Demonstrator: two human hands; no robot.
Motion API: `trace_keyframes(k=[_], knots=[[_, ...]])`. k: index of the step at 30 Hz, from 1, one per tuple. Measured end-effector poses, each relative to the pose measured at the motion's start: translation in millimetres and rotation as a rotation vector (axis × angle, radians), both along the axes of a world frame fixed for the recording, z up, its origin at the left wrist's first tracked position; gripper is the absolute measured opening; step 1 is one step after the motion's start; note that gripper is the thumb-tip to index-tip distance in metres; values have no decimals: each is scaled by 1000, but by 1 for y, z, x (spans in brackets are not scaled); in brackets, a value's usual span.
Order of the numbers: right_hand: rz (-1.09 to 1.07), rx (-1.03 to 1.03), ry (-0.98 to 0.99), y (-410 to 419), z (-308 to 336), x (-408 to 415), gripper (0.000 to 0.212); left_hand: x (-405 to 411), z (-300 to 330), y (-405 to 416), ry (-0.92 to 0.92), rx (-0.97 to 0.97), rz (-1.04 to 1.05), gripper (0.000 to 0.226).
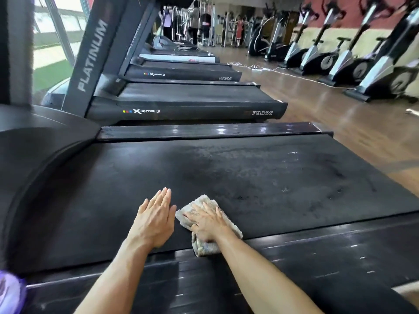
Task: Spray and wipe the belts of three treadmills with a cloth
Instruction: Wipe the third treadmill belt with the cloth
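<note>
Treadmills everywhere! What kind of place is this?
Most likely a gym. A row of treadmills runs beside the belt being wiped, exercise bikes line the far wall, and weight machines stand at the back.

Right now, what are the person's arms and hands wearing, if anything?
Nothing that shows: both forearms are bare to the frame edge, with no sleeves, gloves or watch. The left hand is bare, its fingers ending in short pale nails. The right hand may carry a small ring, too blurred to confirm.

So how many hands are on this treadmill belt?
2. The left hand lies flat on the belt; the right hand presses the cloth beside it.
</note>
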State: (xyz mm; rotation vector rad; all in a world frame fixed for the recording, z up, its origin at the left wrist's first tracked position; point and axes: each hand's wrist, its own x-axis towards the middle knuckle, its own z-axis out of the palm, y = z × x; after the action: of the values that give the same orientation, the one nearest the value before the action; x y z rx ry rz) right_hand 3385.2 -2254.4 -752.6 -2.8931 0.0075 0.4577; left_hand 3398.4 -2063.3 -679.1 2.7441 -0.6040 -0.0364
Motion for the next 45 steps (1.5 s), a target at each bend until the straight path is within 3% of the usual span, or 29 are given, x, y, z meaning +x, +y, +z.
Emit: trace_keyframes(k=[10, 22, 26, 30, 35, 39, 42, 45], knots=[[-38, -14, 44, -3, -1, -4, 62, -9, 1, -25, -108, 42, -53, 59], [-250, 45, -206, -76, -35, 4, 56, 53, -68, -50, -15, 24, -8, 61], [-287, 61, -308, -82, -43, 14, 79, 72, -98, -62, 10, 34, -36, 62], [-296, 3, -373, -89, -49, 31, 53, 79, -128, -59, -26, 67, -29, 76], [-300, -35, -324, -89, -52, 54, 76, 79, -141, -57, -83, 65, -27, 84], [-176, 27, -335, -85, -49, 53, 52, 80, -141, -57, -101, 64, -18, 81], [-41, 65, -380, -102, -53, 16, 46, 80, -142, -56, -108, 58, -20, 79], [-183, 24, -381, -141, -52, 3, 51, 80, -142, -55, -116, 55, -16, 77]])
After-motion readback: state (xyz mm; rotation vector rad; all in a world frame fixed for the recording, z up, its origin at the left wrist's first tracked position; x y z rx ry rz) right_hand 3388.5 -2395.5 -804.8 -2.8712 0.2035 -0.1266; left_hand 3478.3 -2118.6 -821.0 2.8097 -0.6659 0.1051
